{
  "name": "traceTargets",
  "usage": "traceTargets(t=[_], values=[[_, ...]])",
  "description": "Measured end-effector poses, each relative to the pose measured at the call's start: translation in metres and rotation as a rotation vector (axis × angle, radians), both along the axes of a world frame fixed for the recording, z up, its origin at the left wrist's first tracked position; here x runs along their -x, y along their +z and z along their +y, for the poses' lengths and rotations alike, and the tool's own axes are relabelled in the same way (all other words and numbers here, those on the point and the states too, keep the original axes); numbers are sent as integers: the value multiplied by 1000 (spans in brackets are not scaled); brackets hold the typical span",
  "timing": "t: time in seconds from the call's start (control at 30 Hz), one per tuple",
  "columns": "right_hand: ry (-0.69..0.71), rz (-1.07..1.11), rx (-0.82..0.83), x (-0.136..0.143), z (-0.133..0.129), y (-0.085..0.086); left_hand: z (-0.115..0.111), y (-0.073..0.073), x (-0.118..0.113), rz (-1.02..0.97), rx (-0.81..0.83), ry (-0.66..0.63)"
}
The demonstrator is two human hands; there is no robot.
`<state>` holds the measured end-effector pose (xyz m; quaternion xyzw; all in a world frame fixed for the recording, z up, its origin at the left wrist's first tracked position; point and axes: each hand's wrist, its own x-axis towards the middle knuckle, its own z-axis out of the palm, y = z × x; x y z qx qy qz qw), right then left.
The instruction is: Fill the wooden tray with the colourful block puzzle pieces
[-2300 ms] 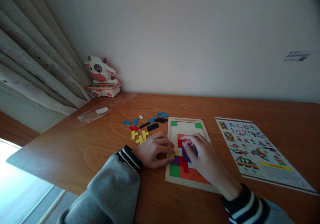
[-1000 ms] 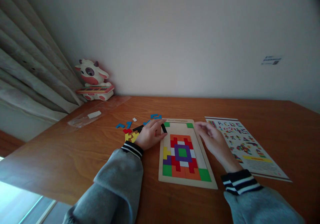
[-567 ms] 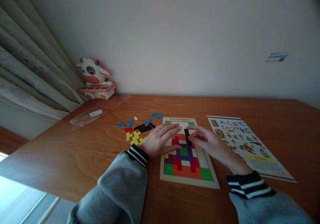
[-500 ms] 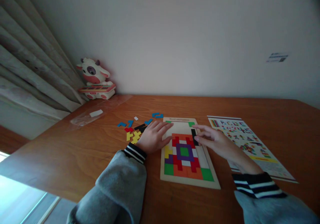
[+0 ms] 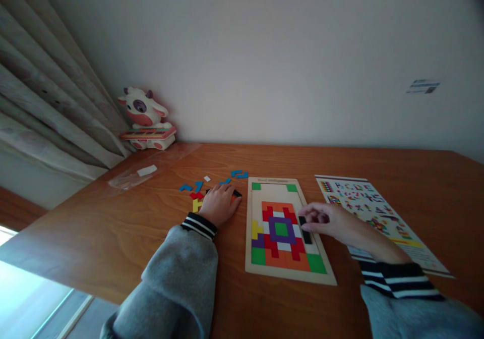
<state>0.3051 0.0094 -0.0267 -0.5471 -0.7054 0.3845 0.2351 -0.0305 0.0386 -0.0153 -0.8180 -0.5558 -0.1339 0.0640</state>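
My left hand rests on the loose pieces left of the board, fingers curled. A black puzzle piece sticks out between its thumb and fingers; a bit of orange shows beside it. At the board's right side, my right hand has thumb and fingers bent around a straight black puzzle piece, which lies along the right-hand column. The wooden puzzle board holds a pattern of orange, red, white and purple pieces around a green centre. Green squares sit at its corners.
Blue pieces, a red piece and a yellow piece lie left of the board. A printed pattern sheet is on the right. A cow toy keyboard and a clear plastic bag are at the far left.
My left hand has drawn back left from the board onto the loose pieces, and a black piece now shows at its fingers. My right hand has slid the straight black piece nearer along the board's right side.
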Motion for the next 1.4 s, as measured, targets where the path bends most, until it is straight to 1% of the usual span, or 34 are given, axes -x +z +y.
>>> traceTargets(t=[0.1, 0.17, 0.47, 0.57, 0.63, 0.7, 0.73, 0.8, 0.9, 0.97, 1.0, 1.07, 1.1, 1.17, 1.2, 1.3, 1.33, 1.4], values=[[-12, -104, -113, -3, 1, -1, 1, -1, 1, -16, -15, -9], [-32, -147, -147, -5, 1, -2, 1, -2, 1, -20, -25, -2], [-52, -206, -68, -8, -4, -5, 5, -4, 2, -32, -16, 23], [-75, -148, -72, -5, -3, -1, 8, -5, 3, -65, -16, 22], [-113, -79, -97, -1, -1, 3, 8, -5, 3, -128, -30, 8], [-162, 3, -142, 7, 0, 10, 6, -3, 1, -227, -60, -70], [-188, 54, -165, 13, -1, 13, 4, -2, -2, -283, -85, -136], [-188, 161, -177, 28, -4, 19, -3, 2, -11, -388, -154, -297], [-56, 323, -105, 56, -13, 24, -17, 5, -30, -467, -254, -530], [28, 395, -65, 72, -19, 25, -26, 5, -41, -467, -263, -683], [63, 403, -71, 77, -21, 25, -29, 6, -46, -459, -254, -751], [74, 414, -108, 80, -22, 24, -34, 7, -52, -434, -230, -845], [59, 411, -114, 77, -21, 23, -35, 7, -54, -418, -225, -859], [-8, 385, -94, 64, -17, 22, -36, 9, -55, -380, -204, -812], [-48, 347, -78, 54, -14, 20, -35, 9, -55, -366, -190, -761], [-183, 231, -116, 26, -5, 14, -31, 7, -52, -344, -132, -603], [-190, 187, -90, 18, -3, 12, -29, 5, -51, -341, -116, -570], [-172, 171, -55, 8, -1, 9, -25, 0, -49, -333, -87, -535]])
